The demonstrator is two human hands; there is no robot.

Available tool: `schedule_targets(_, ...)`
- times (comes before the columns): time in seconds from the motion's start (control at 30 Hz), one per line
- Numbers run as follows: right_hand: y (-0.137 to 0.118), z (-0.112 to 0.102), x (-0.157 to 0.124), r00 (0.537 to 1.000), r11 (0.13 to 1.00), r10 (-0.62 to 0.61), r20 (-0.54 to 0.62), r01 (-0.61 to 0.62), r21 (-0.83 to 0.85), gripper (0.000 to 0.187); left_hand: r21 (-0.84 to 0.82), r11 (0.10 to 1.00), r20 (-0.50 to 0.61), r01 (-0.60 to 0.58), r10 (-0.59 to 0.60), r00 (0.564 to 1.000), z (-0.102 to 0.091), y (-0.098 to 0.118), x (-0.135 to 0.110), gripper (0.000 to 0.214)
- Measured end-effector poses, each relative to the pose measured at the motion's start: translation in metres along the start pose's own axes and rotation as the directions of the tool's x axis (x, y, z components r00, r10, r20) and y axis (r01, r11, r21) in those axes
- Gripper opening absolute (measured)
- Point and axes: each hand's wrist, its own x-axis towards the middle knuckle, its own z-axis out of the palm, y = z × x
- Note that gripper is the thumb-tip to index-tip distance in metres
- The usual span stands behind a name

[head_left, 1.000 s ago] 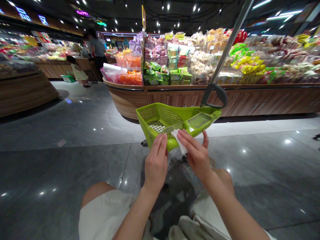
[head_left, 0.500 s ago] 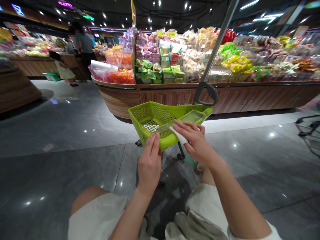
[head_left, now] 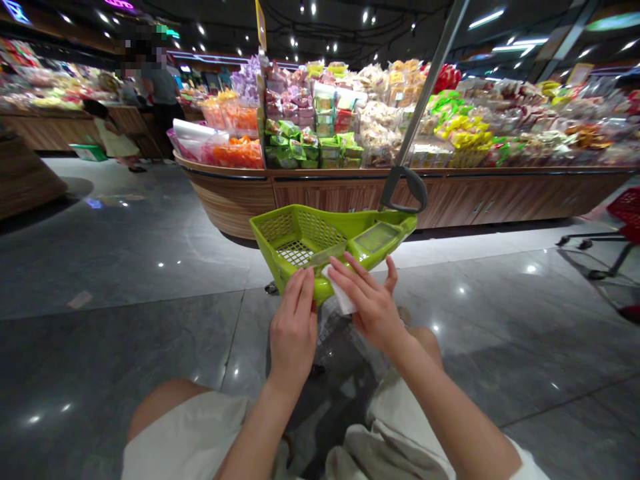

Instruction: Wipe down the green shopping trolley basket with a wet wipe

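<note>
A lime-green shopping cart basket (head_left: 267, 250) with lattice walls stands in front of me, its grey loop handle (head_left: 420, 189) at the far right end. My left hand (head_left: 294, 327) is closed on the near rim, fingers over the edge and thumb hidden. A folded white tissue (head_left: 343, 293) lies under my right hand (head_left: 371, 300), which presses it against the rim just right of the left hand. The right fingers are stretched along the rim, with the little finger raised. A clear panel (head_left: 379, 239) is set in the basket's narrow end.
Behind the basket runs a wooden display counter (head_left: 345, 195) heaped with packaged food. A metal pole (head_left: 433, 83) rises behind the handle. Two people stand at the back left near a green basket (head_left: 89, 153). A red cart (head_left: 627, 212) is at the right edge, on the grey tiled floor.
My right hand has slid left and towards me along the rim with the tissue, closer to the left hand. The left hand keeps its place on the rim. A red cart has come into view at right.
</note>
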Motion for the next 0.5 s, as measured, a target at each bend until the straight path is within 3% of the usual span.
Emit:
schedule_targets(0.1,0.017,0.002,-0.005,0.985,0.988,0.131,-0.111,-0.138,-0.063,0.068,0.0,1.0,0.006,0.006,-0.006,1.0,0.001,0.003,0.001,0.066)
schedule_targets(0.17,0.004,0.005,-0.004,0.962,0.972,0.21,-0.175,-0.225,-0.066,0.07,0.0,1.0,-0.003,0.01,-0.01,1.0,0.003,0.005,0.001,0.066)
schedule_targets(0.23,-0.02,0.008,-0.001,0.965,0.978,0.198,-0.173,-0.207,-0.032,0.068,-0.008,1.0,-0.012,0.009,-0.009,1.0,0.004,0.006,0.0,0.066)
schedule_targets(0.33,-0.039,0.008,0.002,0.994,0.999,0.052,-0.093,-0.051,0.009,0.062,-0.027,1.0,-0.02,-0.001,0.0,1.0,0.003,0.004,-0.001,0.064)
schedule_targets(0.4,-0.025,0.004,0.002,0.998,1.0,-0.009,-0.058,0.009,0.008,0.061,-0.023,1.0,-0.018,0.003,-0.004,1.0,0.002,0.003,-0.001,0.064)
schedule_targets(0.5,0.007,-0.001,-0.001,0.992,0.996,0.062,-0.113,-0.068,-0.051,0.065,-0.015,1.0,-0.003,0.022,-0.022,1.0,0.001,0.003,0.0,0.065)
